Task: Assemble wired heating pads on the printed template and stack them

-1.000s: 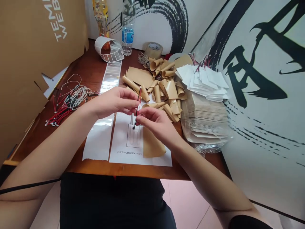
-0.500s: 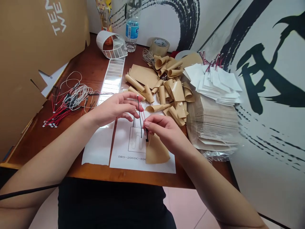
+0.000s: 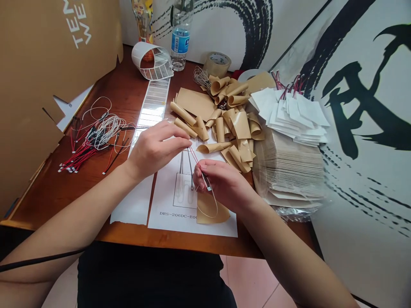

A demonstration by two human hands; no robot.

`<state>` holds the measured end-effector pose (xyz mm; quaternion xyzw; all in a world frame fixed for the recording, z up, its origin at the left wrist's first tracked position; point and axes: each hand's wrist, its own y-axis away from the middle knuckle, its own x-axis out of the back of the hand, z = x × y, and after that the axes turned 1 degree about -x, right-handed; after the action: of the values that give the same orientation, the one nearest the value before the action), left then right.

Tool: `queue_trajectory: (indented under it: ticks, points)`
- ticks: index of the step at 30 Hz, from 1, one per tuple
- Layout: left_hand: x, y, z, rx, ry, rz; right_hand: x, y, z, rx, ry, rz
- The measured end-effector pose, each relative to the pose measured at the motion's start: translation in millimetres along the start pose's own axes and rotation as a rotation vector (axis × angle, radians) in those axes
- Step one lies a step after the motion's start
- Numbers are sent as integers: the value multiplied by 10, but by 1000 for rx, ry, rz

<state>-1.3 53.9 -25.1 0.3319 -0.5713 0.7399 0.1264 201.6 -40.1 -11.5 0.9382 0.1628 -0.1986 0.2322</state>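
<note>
My left hand (image 3: pixel 163 147) pinches the upper end of a thin wire harness (image 3: pixel 195 156) with red and black leads. My right hand (image 3: pixel 221 179) holds the lower part of the same harness, where a dark piece with a white end shows at the fingers. A thin pale wire (image 3: pixel 215 205) loops down from the right hand over a brown paper piece (image 3: pixel 212 211). Below both hands lies a white printed sheet (image 3: pixel 192 222) with a line drawing and the text "DRS-206DC-E0", partly covered by the brown paper.
Tangled wire harnesses (image 3: pixel 96 137) lie at the left. A strip of labels (image 3: pixel 154 98) runs from its roll (image 3: pixel 141 60). Rolled brown papers (image 3: pixel 221 124) are heaped behind the hands. Stacked cards (image 3: pixel 292 171) in plastic stand right, white tags on top. A bottle (image 3: pixel 180 42) stands behind.
My left hand has gone from spread fingers to a pinch on the harness top. The harness's lower end has tilted to the right, and a pale wire loop now hangs from my right hand.
</note>
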Motion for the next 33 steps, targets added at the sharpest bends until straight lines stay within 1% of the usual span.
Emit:
queue_trajectory:
  ticks: [5, 7, 11, 14, 16, 19, 21, 23, 25, 28, 30, 31, 32, 33]
  points:
    - [-9, -5, -15, -4, 41, 9, 2, 3, -33, -20, -49, 3]
    - [-34, 13, -30, -2, 52, -10, 14, -13, -36, -42, -55, 21]
    - [-127, 92, -88, 107, 55, -107, 41, -63, -14, -73, -33, 90]
    - [-206, 153, -148, 187, 78, -216, 47, -76, 5, -14, 35, 184]
    - [-246, 177, -177, 231, 95, -274, 43, -58, 9, 59, 99, 259]
    - [-275, 189, -192, 292, 110, -277, 54, -16, 3, 144, 217, 330]
    - [-276, 188, -187, 310, 107, -272, 92, 0, 2, 200, 347, 362]
    - [-268, 184, -176, 312, 82, -303, 157, -1, 4, 289, 524, 422]
    - [-255, 176, -162, 307, 33, -355, 227, -5, 0, 405, 767, 521]
    - [-230, 159, -139, 294, -32, -423, 273, 27, -33, 600, 1143, 746]
    - [-215, 149, -126, 298, -48, -452, 238, 78, -55, 765, 1259, 877]
    - [-209, 145, -121, 304, -50, -461, 206, 103, -56, 841, 1289, 888]
    - [-203, 142, -118, 311, -50, -470, 171, 123, -47, 900, 1330, 844]
    - [-200, 140, -116, 317, -49, -476, 137, 133, -25, 934, 1384, 749]
